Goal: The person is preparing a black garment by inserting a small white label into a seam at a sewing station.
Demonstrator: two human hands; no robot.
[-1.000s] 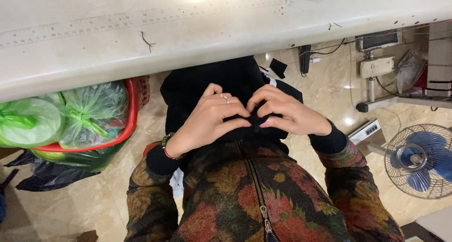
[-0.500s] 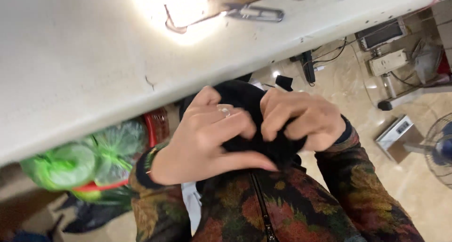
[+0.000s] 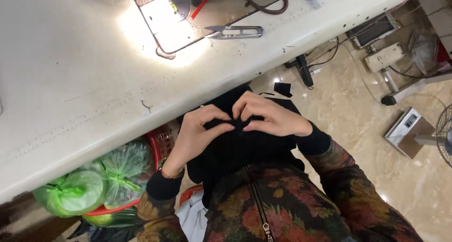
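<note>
- Shifted since half a second ago: view swung up the table, so lit needle plate and snips now in full sight; both hands lower in view, fingertips drawn closer together.
- Nearest: floral zip-front jacket in dark red, green and orange (image 3: 278, 209), worn by the person.
- On lap, against chest: bundle of soft black fabric (image 3: 240, 148), below the table edge.
- Left hand (image 3: 200, 133): curled, fingertips pinching a fold of the black fabric; ring on one finger, bracelet at wrist.
- Right hand (image 3: 273, 119): curled likewise, fingertips pinching the same fold, touching the left's.
- Progress, as judged: fabric being pinched and folded at the lap, not yet on the table; nothing under the needle.
- Left, under the table: red plastic basket (image 3: 157, 148) with knotted green plastic bags (image 3: 70, 192).
- Floor: black fabric scrap (image 3: 282, 89), small grey scale (image 3: 407, 131).
- Above: white worktable (image 3: 70, 82); steel thread snips (image 3: 235, 32) beside lit metal needle plate (image 3: 165, 18).
</note>
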